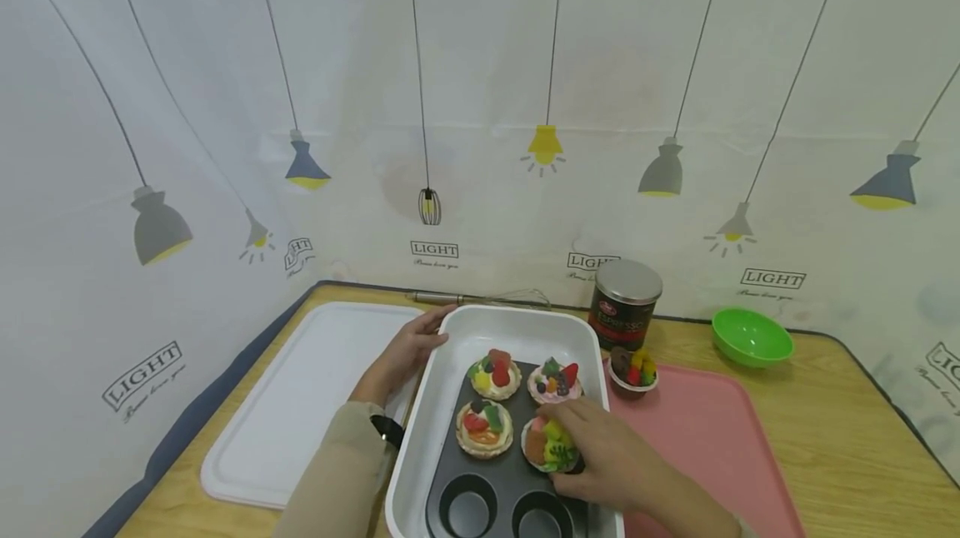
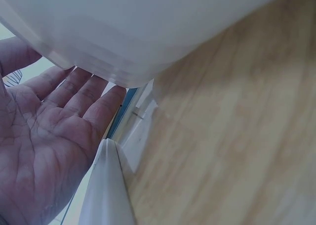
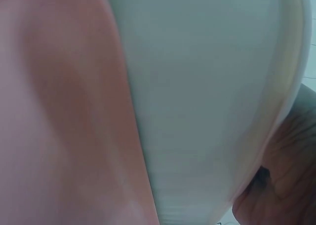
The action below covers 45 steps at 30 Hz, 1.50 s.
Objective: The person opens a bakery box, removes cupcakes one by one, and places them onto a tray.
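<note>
My right hand [image 1: 615, 446] reaches over the white tub [image 1: 517, 326] and grips a toy fruit tart [image 1: 558, 448] topped with green, yellow and brownish pieces. That tart is at a cup of the dark muffin tin [image 1: 498, 488] lying inside the tub. Three other fruit tarts, one with red and yellow fruit [image 1: 495, 376], a pink one [image 1: 555, 384] and one with orange slices [image 1: 484, 430], stand in further cups. Two near cups hold nothing. At the tub's far left corner my left hand [image 1: 408, 346] touches the rim, its fingers fairly straight in the left wrist view.
A white board [image 1: 300, 405] lies left of the tub, a pink tray [image 1: 705, 438] on the right. A chocolate-and-fruit cup [image 1: 632, 371] stands by the pink tray's far edge. Behind are an espresso tin [image 1: 622, 309], a green bowl [image 1: 752, 340] and a whisk [image 1: 442, 298].
</note>
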Each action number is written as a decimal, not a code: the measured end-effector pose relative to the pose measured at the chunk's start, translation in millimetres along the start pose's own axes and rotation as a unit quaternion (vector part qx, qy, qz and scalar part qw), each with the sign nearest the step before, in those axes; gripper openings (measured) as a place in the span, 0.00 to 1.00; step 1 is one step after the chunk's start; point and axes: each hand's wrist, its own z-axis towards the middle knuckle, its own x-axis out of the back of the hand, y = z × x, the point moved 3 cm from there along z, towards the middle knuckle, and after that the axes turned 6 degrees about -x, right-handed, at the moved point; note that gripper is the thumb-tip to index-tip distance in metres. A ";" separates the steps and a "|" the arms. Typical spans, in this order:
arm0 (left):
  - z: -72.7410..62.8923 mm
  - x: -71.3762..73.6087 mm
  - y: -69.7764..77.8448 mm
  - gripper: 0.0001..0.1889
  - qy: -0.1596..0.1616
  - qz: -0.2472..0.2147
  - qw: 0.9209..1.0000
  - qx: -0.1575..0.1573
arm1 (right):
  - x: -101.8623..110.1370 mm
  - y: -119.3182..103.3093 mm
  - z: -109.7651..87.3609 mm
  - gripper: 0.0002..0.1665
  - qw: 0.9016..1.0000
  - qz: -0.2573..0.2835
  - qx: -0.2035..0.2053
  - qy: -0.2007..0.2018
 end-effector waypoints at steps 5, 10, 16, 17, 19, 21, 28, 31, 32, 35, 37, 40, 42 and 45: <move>0.0 -1.2 1.5 0.33 0.002 -0.002 1.000 -0.001 | 0.3 0.0 -1.2 0.41 1.000 0.010 0.000 0.005; 0.6 -1.7 3.2 0.33 -0.004 0.000 1.000 -0.003 | 2.4 -0.7 -1.5 0.41 1.000 0.018 -0.005 0.003; 0.9 -0.2 2.3 0.33 -0.007 -0.001 1.000 -0.007 | 3.7 -1.0 -1.6 0.41 1.000 0.028 0.006 0.005; 0.9 0.0 2.3 0.34 -0.006 -0.002 1.000 -0.007 | 4.0 -0.8 -1.5 0.41 0.999 0.030 0.009 0.005; 0.9 0.2 2.0 0.34 -0.006 -0.003 1.000 -0.007 | 4.1 0.1 -1.6 0.41 0.999 0.040 0.012 0.003; 0.5 0.0 1.9 0.34 -0.004 -0.002 1.000 -0.006 | 4.4 1.5 -1.6 0.40 0.998 0.056 0.015 0.003; 0.0 -1.4 2.3 0.33 -0.005 -0.005 1.000 -0.009 | 7.7 4.7 -1.2 0.40 0.994 0.100 0.036 0.020; 0.3 0.1 1.0 0.33 -0.003 -0.007 1.000 -0.007 | 10.8 3.0 -2.3 0.39 0.991 0.113 0.057 0.042; 0.5 0.4 0.6 0.33 -0.002 -0.008 1.000 -0.005 | 11.9 2.8 -2.8 0.39 0.990 0.115 0.066 0.053; 0.9 1.7 -1.4 0.33 -0.001 -0.009 1.000 -0.003 | 16.4 2.6 -4.1 0.38 0.985 0.113 0.092 0.089; 1.4 2.3 -3.0 0.33 -0.003 -0.010 1.000 -0.002 | 20.7 3.1 -4.9 0.38 0.983 0.101 0.107 0.113; 2.2 2.9 -4.6 0.33 -0.007 -0.010 1.000 -0.006 | 29.6 4.6 -5.9 0.38 0.978 0.092 0.122 0.142; 2.8 2.9 -4.8 0.33 -0.008 -0.012 1.000 -0.008 | 36.1 6.2 -7.0 0.38 0.977 0.093 0.120 0.148; 3.3 2.6 -4.6 0.33 -0.011 -0.011 1.000 -0.011 | 45.2 9.0 -9.1 0.38 0.977 0.092 0.118 0.153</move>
